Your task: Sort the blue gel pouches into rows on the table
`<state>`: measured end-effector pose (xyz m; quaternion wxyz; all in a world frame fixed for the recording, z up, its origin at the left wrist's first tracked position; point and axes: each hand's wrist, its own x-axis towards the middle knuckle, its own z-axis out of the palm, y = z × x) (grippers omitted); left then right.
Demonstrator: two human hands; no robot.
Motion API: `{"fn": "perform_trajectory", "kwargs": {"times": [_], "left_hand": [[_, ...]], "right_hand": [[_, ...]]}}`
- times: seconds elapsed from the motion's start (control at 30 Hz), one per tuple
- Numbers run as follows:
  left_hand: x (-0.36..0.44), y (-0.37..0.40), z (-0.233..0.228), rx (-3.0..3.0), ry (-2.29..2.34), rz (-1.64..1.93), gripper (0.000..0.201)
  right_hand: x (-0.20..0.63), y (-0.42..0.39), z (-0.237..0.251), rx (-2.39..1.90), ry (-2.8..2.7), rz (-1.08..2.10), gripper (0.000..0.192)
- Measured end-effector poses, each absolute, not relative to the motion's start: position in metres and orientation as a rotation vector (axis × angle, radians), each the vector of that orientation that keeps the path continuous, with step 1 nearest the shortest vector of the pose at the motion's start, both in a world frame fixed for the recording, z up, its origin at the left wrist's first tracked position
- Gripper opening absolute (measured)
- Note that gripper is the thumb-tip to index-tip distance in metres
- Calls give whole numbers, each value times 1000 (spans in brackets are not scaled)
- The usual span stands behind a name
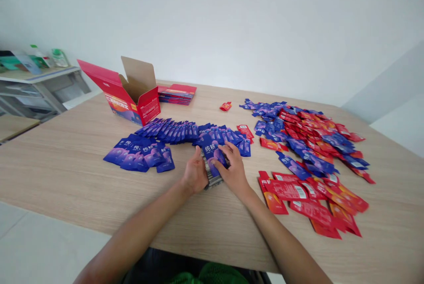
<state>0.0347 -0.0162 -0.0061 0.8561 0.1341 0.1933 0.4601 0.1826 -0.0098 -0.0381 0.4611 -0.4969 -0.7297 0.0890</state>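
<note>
Between my two hands is a stack of blue sachets (211, 153), standing on the table with a purple-printed sachet on top. My left hand (196, 171) is closed against the stack's left side. From the right, my right hand (233, 164) grips it, thumb lying on the top sachet. Just beyond my hands runs a long overlapping row of blue sachets (175, 130). A fanned group of blue sachets (141, 153) lies left of my left hand. Loose red sachets (311, 200) are spread to the right of my right hand.
An open red carton (132, 98) stands at the back left, flaps up. Beside it lie flattened red boxes (178, 92) in a pile. A big mixed heap of red and blue sachets (304, 129) covers the right of the table (82, 187). One red sachet (225, 106) lies alone near the back.
</note>
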Motion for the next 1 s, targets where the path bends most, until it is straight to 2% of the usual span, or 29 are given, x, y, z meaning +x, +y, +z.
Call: {"fn": "perform_trajectory", "kwargs": {"times": [0.07,0.2,0.33,0.5,0.73,1.0], "left_hand": [[36,-19,-5,287,388,937,72],[39,-24,-6,305,380,897,70],[37,-23,-8,321,387,891,73],[33,-18,-11,294,387,918,79],[24,-10,-14,281,342,1013,89],[29,-13,-18,361,333,917,81]], "right_hand": [[186,-9,-40,-1237,-1906,143,50],[189,-11,-37,-1210,-2111,45,44],[186,-12,-35,-1225,-2106,29,48],[184,-12,-34,-1221,-2097,-95,40],[188,-12,-33,-1129,-2213,-238,38],[186,-7,-46,-1164,-2061,-211,39]]}}
